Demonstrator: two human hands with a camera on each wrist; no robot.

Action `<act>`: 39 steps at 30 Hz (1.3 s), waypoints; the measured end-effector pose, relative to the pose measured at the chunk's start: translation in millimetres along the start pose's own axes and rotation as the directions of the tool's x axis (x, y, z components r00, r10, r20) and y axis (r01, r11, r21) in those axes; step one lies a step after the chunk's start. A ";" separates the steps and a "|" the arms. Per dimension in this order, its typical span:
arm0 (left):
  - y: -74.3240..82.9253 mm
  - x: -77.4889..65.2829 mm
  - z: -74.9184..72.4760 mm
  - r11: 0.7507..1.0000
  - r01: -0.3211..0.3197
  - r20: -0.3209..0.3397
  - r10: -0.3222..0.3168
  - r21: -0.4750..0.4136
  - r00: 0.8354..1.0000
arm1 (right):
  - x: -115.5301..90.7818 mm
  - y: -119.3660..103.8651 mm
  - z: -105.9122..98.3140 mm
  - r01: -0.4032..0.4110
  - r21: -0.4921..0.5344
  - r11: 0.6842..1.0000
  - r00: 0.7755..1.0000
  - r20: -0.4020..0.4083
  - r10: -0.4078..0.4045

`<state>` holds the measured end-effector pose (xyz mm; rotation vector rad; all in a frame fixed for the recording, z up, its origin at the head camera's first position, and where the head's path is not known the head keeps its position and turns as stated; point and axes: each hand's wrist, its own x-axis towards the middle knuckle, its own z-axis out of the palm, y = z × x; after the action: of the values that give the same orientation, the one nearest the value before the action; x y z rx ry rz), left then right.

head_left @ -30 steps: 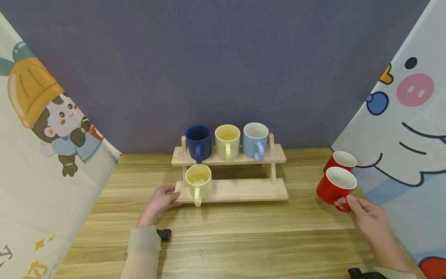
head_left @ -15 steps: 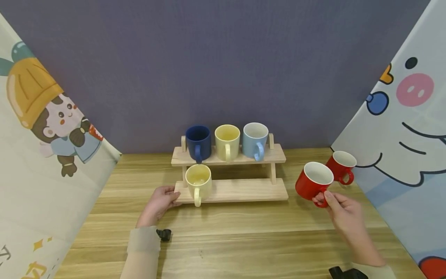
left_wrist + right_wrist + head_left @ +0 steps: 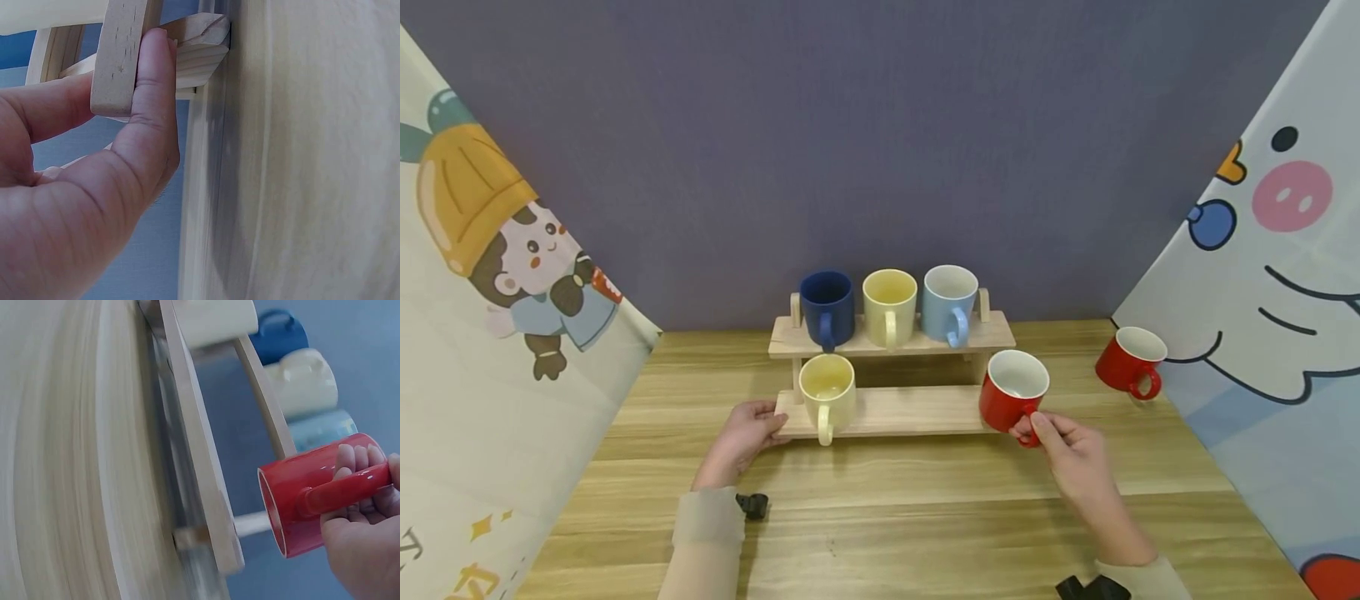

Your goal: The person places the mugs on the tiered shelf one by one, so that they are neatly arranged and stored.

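My left hand pinches the left end of the lower board of a two-tier wooden rack; the left wrist view shows thumb and finger on both faces of the board. My right hand grips a red mug by its handle. The mug overlaps the right end of the lower board in the head view, tilted slightly. A yellow mug stands at the lower board's left. On the upper board stand a dark blue mug, a second yellow mug and a light blue mug.
Another red mug stands on the wood-grain table at the far right, beside the printed side panel. A grey-blue back panel rises behind the rack. A second printed panel borders the left.
My right hand has carried the red mug leftward, from in front of the other red mug to the rack's right end. The left hand has stayed on the board.
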<state>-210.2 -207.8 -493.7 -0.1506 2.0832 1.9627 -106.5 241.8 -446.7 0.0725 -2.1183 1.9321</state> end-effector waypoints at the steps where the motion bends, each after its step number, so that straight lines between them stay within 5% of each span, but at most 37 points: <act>1: 0.1 -0.1 0.1 1.000 -0.003 0.006 0.003 0.003 1.000 | 0.3 -0.2 5.3 0.006 0.008 1.000 1.000 0.005 -0.006; 9: 2.4 -1.8 0.0 1.000 -0.004 0.007 0.004 -0.004 1.000 | 4.7 -1.5 48.5 0.052 0.003 0.999 0.998 0.027 -0.052; 24: 3.4 -1.9 0.0 1.000 -0.002 0.003 0.002 0.003 1.000 | 0.5 4.8 130.0 0.008 0.102 0.995 1.000 -0.001 -0.008; 39: 3.1 -2.0 0.5 1.000 -0.002 -0.006 0.002 0.003 1.000 | -1.9 20.3 166.7 -0.017 0.102 0.995 0.999 0.035 0.013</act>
<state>-209.0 -207.3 -490.2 -0.1539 2.0909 1.9624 -136.9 79.8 -478.8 0.1116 -2.0452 2.0620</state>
